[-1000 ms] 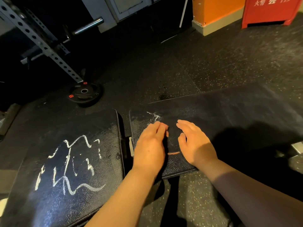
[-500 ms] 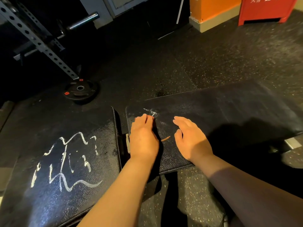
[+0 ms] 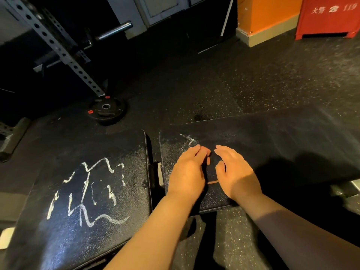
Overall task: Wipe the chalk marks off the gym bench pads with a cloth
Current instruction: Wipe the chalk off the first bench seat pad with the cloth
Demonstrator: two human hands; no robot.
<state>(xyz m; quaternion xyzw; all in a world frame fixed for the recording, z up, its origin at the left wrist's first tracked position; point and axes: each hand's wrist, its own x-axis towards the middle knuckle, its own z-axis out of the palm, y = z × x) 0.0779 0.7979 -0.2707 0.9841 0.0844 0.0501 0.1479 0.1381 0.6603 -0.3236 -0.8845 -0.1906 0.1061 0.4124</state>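
Now the left hand [image 3: 187, 172] and right hand [image 3: 237, 172] lie flat, fingers loose and grasping nothing, on the near left end of the right pad [image 3: 272, 137]. Between them a dark cloth [image 3: 211, 172] shows only by its reddish edges. Faint chalk marks [image 3: 187, 141] lie just beyond the left fingertips. A big scribble [image 3: 87, 191] covers the left pad [image 3: 120, 152].

Glossy, pebbled black bench pad [image 3: 93, 240]

The left hand [image 3: 187, 172] is being held palm down with its fingers straight and close together, while the right hand [image 3: 236, 172] is being held just beside it, palm down, fingers relaxed and thumb spread inward; both forearms [image 3: 155, 227] are being extended forward.
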